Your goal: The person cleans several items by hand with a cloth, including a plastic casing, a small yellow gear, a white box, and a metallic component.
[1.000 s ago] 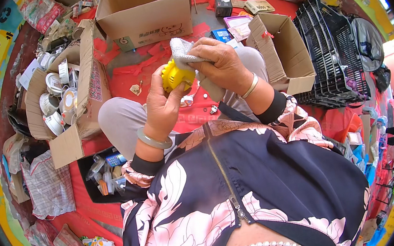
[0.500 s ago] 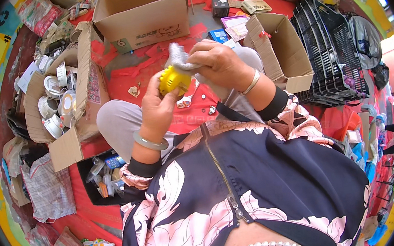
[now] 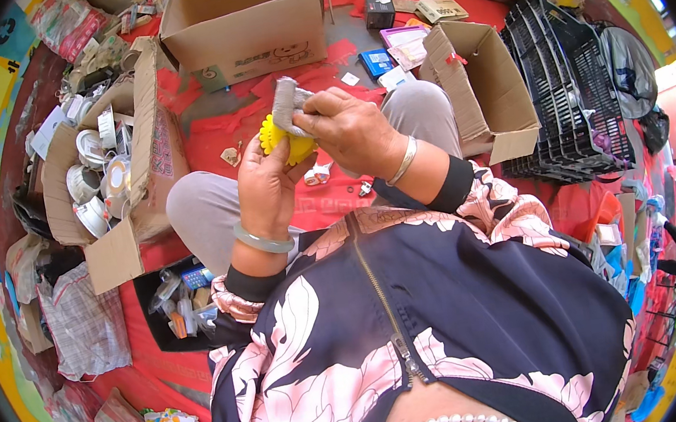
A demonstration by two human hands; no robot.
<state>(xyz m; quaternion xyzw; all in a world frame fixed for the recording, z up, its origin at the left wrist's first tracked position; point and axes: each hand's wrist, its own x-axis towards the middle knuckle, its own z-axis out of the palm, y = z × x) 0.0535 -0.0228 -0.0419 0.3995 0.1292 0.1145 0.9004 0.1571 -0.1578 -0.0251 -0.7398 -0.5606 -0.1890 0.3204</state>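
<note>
The left hand grips a yellow toy at its 12 o'clock. The right hand, fingers closed on a grey cloth, presses from the toy's 2 o'clock.

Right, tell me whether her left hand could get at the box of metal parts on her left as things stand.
Probably not straight away: the left hand holds the yellow toy while the right hand wipes it with a grey cloth. The open box of metal parts lies beside her left knee, nothing between.
</note>
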